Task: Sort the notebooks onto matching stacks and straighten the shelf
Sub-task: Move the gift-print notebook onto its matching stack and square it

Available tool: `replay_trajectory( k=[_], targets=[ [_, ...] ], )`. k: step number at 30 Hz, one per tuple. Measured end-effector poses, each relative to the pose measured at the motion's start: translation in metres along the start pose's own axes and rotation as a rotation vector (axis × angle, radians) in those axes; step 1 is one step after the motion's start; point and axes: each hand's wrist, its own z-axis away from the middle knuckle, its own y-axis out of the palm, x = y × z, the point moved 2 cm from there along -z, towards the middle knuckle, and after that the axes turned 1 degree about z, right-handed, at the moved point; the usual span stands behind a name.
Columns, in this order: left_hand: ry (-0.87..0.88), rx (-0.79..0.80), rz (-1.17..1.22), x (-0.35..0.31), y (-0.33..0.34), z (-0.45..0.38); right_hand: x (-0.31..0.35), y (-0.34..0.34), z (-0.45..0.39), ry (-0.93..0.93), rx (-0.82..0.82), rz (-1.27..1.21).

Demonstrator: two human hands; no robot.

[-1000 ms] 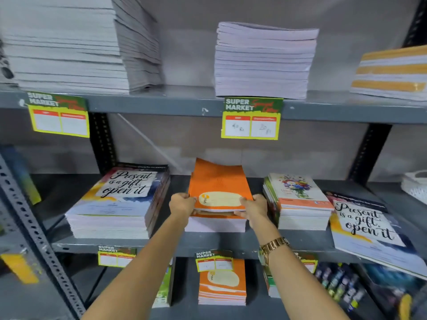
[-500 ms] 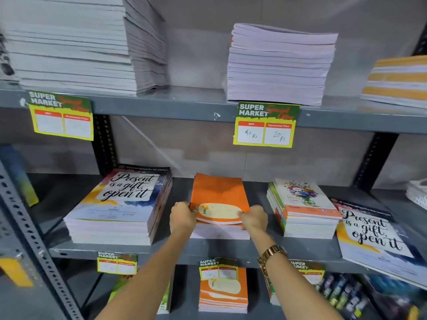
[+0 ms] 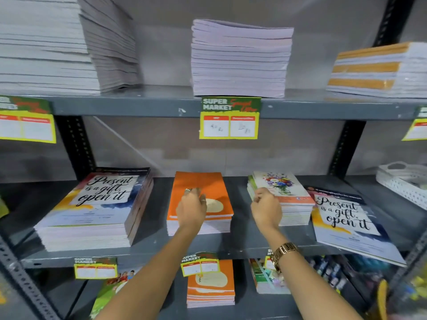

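On the middle shelf point(image 3: 147, 248) stands an orange notebook stack point(image 3: 198, 183) at centre. My left hand point(image 3: 191, 209) lies flat on its top cover, fingers spread, holding nothing. To the right is a flower-cover stack point(image 3: 288, 199); my right hand point(image 3: 265, 206) touches its left edge with curled fingers, and whether it grips a notebook is unclear. A tall "Present is a gift" stack point(image 3: 92, 209) sits at the left. A single "Present is a gift" notebook point(image 3: 346, 222) lies at the right, overhanging the shelf's front edge.
The upper shelf point(image 3: 138, 107) carries tall pale stacks point(image 3: 240, 58) and an orange-striped bundle point(image 3: 379, 70). Price tags point(image 3: 230, 118) hang from shelf edges. A white basket point(image 3: 404, 181) sits far right. The lower shelf holds another orange stack point(image 3: 210, 285) and more notebooks.
Both hands let go of the orange notebook's front corners. The left hand now lies on its cover; the right hand moved right to the flower stack. The notebook lies flat.
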Motion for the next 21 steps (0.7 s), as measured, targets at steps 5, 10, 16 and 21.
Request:
replay_trajectory(
  k=[5,10,16,21],
  targets=[
    [0.060,0.063,0.252,-0.058,0.039,0.014,-0.041,-0.045,-0.020,-0.032,-0.222,0.043],
    [0.016,0.246,0.363,-0.112,0.092,0.034,-0.108,-0.084,-0.046,0.071,-0.202,0.104],
    [0.011,0.406,0.373,-0.169,0.154,0.059,-0.181,-0.127,-0.073,0.138,-0.151,0.235],
    [-0.129,0.577,0.247,-0.200,0.200,0.076,-0.239,-0.144,-0.094,0.250,0.013,0.437]
  ],
)
